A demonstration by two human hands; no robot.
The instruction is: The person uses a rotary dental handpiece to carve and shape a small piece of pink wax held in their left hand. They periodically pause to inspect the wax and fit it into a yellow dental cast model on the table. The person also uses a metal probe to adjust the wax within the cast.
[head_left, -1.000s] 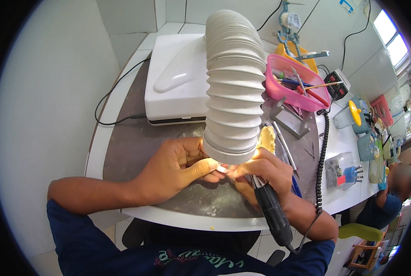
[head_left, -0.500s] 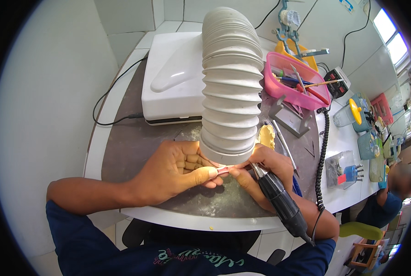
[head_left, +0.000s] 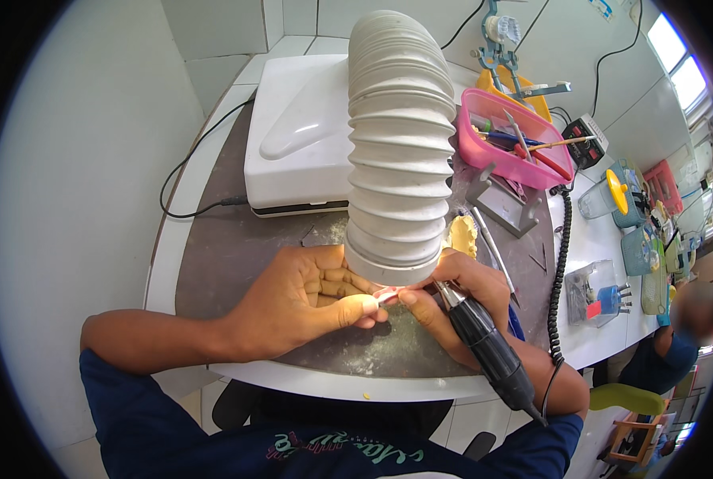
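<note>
Beneath the mouth of a ribbed white suction hose (head_left: 396,160), my left hand (head_left: 293,299) pinches a small pink piece (head_left: 386,296) that looks like part of a denture. Fingers and the hose rim hide most of it. My right hand (head_left: 472,287) grips a black rotary handpiece (head_left: 496,355), its metal nose directed toward the pink piece. The tip of the handpiece is out of sight behind my fingers and the hose. My right thumb is close beside the pink piece.
The hose joins a white dust-collector box (head_left: 301,128). Beyond my right hand lie a yellowish plaster cast (head_left: 463,235), a white-handled tool (head_left: 492,249) and a grey stand (head_left: 504,203). A pink tub (head_left: 472,148) holds tools. A coiled black cord (head_left: 562,279) hangs right; a person (head_left: 652,359) sits beyond.
The pink piece has turned slightly between my left fingers and shows a paler side. Both hands and the handpiece stay almost in place.
</note>
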